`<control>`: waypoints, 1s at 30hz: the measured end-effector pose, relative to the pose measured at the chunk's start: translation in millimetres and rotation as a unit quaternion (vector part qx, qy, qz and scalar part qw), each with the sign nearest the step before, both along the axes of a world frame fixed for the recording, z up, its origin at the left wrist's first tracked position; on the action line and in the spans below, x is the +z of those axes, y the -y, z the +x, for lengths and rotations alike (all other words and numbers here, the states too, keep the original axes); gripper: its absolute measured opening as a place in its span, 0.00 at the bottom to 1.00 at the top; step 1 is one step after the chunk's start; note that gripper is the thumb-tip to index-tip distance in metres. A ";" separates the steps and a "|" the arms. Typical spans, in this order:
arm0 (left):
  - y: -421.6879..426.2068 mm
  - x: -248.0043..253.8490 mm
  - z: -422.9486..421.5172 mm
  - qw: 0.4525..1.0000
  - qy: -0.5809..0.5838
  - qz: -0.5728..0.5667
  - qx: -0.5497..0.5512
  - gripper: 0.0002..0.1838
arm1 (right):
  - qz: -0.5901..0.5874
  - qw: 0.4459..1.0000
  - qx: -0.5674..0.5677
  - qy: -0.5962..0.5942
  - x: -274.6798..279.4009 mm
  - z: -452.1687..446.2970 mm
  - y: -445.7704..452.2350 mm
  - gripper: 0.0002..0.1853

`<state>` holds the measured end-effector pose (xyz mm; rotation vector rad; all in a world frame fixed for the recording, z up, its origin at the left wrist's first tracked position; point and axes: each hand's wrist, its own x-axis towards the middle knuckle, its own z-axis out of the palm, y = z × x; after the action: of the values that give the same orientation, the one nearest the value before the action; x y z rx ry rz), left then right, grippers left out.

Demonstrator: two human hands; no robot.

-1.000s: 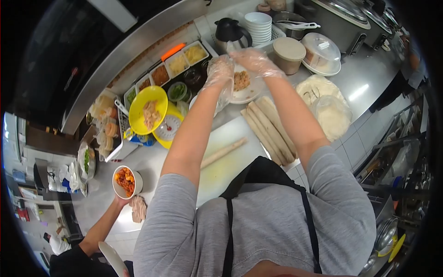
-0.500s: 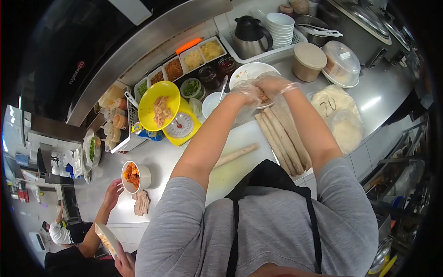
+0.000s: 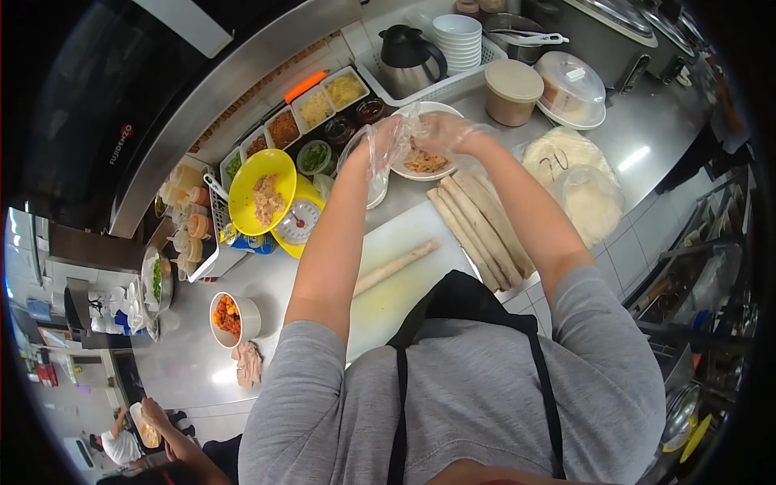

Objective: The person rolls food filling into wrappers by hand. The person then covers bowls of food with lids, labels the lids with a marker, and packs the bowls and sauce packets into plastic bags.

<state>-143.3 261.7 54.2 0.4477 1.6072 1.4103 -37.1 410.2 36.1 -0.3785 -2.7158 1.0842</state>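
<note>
Commercial kitchen, with a stainless-steel counter (image 3: 184,347) from lower left of the frame to upper right; dark appliance (image 3: 65,105) lettered FUJIDENZO at upper left. Noted at upper centre: left hand (image 3: 388,137) and right hand (image 3: 444,131), both in loose clear plastic gloves (image 3: 378,153), close together over a white plate (image 3: 442,107) bearing a minced-looking mixture (image 3: 426,164). Fingers largely hidden by plastic and blur; cannot tell how wide or narrow on either hand, nor confirm anything held. Found right of centre: several long pale rolls (image 3: 485,230) side by side, apparently already formed. Found at centre: a single pale roll (image 3: 396,267) on a white cutting board (image 3: 376,323), also shaped, to judge by outline. Judged as yet unused: the mixture on the plate, plus a similar-looking portion (image 3: 267,200) in a yellow bowl (image 3: 241,194) by a yellow scale (image 3: 297,221), left of centre. Also observed, right of the rolls: pale round sheets (image 3: 558,162), quantity left not determinable. At left, a white tub (image 3: 250,320) of reddish food; at lower left, a co-worker's arm (image 3: 192,454), well apart from the gloved pair.
</note>
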 end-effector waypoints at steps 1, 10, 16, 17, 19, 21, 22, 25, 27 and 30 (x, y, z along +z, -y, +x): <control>-3.3 -4.0 -3.8 1.000 -0.009 -0.020 -0.003 0.23 | -0.035 0.997 0.002 0.065 -0.4 -5.9 4.5 0.21; 6.4 1.5 17.7 0.999 -0.023 -0.043 0.001 0.27 | 0.021 0.996 -0.060 0.061 -4.5 -19.0 10.4 0.14; 28.8 -1.9 25.0 0.996 -0.088 0.008 -0.026 0.22 | 0.082 0.993 -0.080 0.013 -37.1 -34.9 -13.0 0.16; 33.8 -4.8 24.9 0.984 -0.166 0.014 -0.054 0.22 | 0.085 0.994 -0.065 0.011 -39.3 -35.3 -13.5 0.16; 48.6 1.2 31.1 0.908 -0.407 -0.014 -0.094 0.21 | 0.083 0.991 -0.093 -0.038 -42.5 -33.8 -17.5 0.18; 76.9 36.6 63.2 0.909 -0.407 -0.015 -0.088 0.21 | 0.177 0.983 -0.025 0.048 -59.0 -40.9 -32.5 0.19; 92.0 52.7 78.3 0.909 -0.405 -0.015 -0.095 0.21 | 0.266 0.954 0.031 0.133 -65.3 -46.6 -32.9 0.20; 159.9 73.1 99.3 0.961 -0.261 0.045 -0.083 0.21 | 0.257 0.926 0.106 0.254 42.3 14.5 26.6 0.24; 219.5 79.7 106.4 0.977 -0.211 -0.003 -0.025 0.20 | 0.211 0.960 0.124 0.137 18.0 34.5 8.1 0.24; 324.9 69.6 108.7 0.976 -0.165 -0.104 0.100 0.20 | 0.134 0.980 0.103 0.101 13.4 70.3 -5.6 0.21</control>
<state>-34.6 -63.1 123.8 0.4206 2.0964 1.3433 33.2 415.8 49.6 -0.1734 -3.0866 0.7424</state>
